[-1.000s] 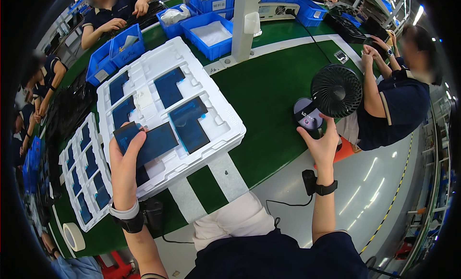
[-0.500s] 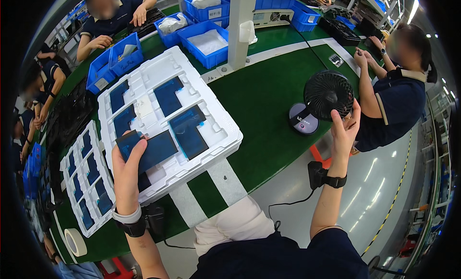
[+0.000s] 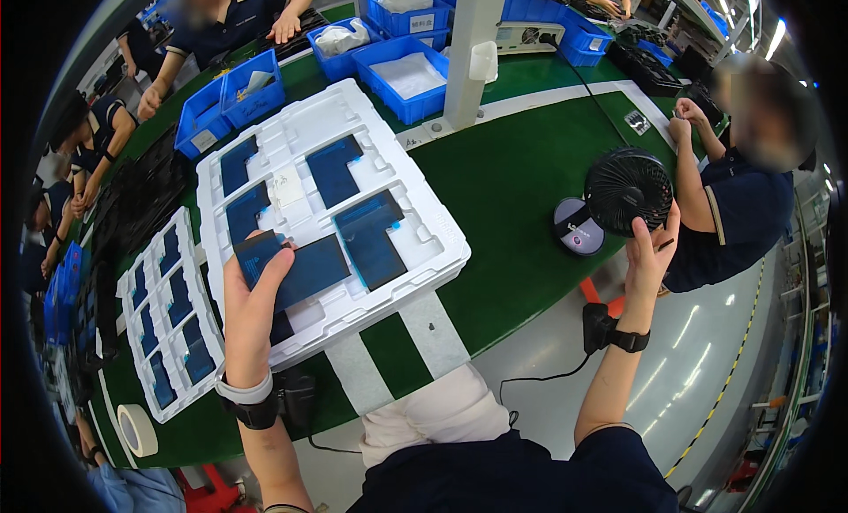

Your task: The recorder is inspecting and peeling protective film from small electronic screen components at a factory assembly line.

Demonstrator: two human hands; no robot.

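Pickup step: my left hand (image 3: 252, 314) pinches dark-blue panel (image 3: 296, 267) off white foam tray (image 3: 424, 222); right hand (image 3: 649, 257), open, prob. touching desk fan (image 3: 627, 191). Next: lift panel clear.

Your counter (image 3: 521, 186) is a green mat crossed by pale stripes. At its centre lies a white foam tray (image 3: 415, 213); a second tray (image 3: 141, 354) sits at eight o'clock, with a tape roll (image 3: 135, 429) just below it. Blue bins (image 3: 402, 67) line twelve o'clock beside a white post (image 3: 468, 54). A small black fan (image 3: 618, 195) stands at three o'clock.
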